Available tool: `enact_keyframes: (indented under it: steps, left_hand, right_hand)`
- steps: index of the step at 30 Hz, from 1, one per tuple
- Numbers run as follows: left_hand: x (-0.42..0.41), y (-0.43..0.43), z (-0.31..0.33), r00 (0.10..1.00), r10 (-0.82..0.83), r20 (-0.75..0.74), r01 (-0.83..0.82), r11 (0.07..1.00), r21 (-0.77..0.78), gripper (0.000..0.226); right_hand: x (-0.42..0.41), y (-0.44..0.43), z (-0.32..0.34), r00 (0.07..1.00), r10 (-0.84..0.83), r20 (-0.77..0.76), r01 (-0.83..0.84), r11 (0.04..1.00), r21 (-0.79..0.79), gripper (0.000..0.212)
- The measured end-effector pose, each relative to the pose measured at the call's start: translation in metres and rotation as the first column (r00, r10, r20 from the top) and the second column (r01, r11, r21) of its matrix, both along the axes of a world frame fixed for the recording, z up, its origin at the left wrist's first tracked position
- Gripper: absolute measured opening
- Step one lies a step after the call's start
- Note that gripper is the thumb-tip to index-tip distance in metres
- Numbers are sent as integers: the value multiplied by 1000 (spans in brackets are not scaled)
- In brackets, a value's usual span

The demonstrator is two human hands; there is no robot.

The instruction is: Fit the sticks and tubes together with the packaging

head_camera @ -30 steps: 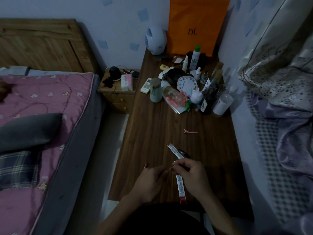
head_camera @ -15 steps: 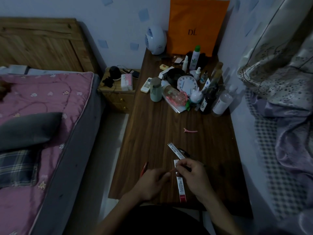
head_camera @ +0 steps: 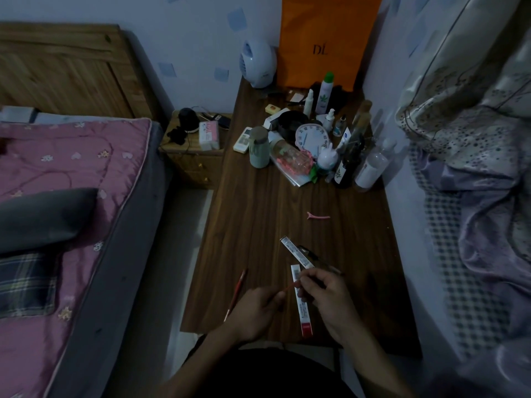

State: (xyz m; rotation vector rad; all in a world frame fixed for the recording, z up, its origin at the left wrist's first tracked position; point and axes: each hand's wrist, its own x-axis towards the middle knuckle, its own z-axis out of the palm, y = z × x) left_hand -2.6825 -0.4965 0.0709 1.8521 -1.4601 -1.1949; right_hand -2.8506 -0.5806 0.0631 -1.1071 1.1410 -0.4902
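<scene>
My left hand [head_camera: 253, 311] and my right hand [head_camera: 324, 294] hover over the near end of the brown wooden table [head_camera: 258, 225]. Both pinch a thin red strip [head_camera: 288, 288] that stretches between their fingertips. A narrow white box with a red end [head_camera: 303, 314] lies on the table under my right hand's fingers. A second narrow white box [head_camera: 296, 251] lies just beyond, with a dark pen-like thing [head_camera: 316, 258] next to it. A red pencil-like stick [head_camera: 236, 293] runs along my left hand's outer side; whether that hand holds it is unclear.
A pink hair clip [head_camera: 317, 216] lies mid-table. Bottles, a white clock [head_camera: 311, 137], a jar [head_camera: 258, 152] and an orange bag [head_camera: 327, 38] crowd the far end. A pink-covered bed [head_camera: 71, 182] and a nightstand [head_camera: 195, 156] are left; bedding [head_camera: 474, 168] is right.
My hands have drawn slightly apart, the left one moving down and left. The thin red strip now shows between them, and more of the red stick at the left is visible.
</scene>
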Motion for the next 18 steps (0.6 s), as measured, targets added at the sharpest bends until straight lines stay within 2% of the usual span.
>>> enact_keyframes:
  steps: [5,9,14,18]
  left_hand:
    - [-12,-4,-7,999,-25,-20,25,1000,15,35]
    - [-18,-9,-27,999,47,19,-49,993,105,38]
    - [-23,-26,-64,998,-14,59,-5,951,309,36]
    - [-34,-47,-89,995,93,28,-97,919,383,28]
  right_hand:
    - [-2,-1,-11,999,-17,40,11,990,143,16]
    - [-14,-13,-11,958,-284,43,274,948,162,18]
    - [-37,-31,-5,864,-502,-51,504,859,91,17]
    - [-39,-33,-3,837,-539,-93,544,838,36,22]
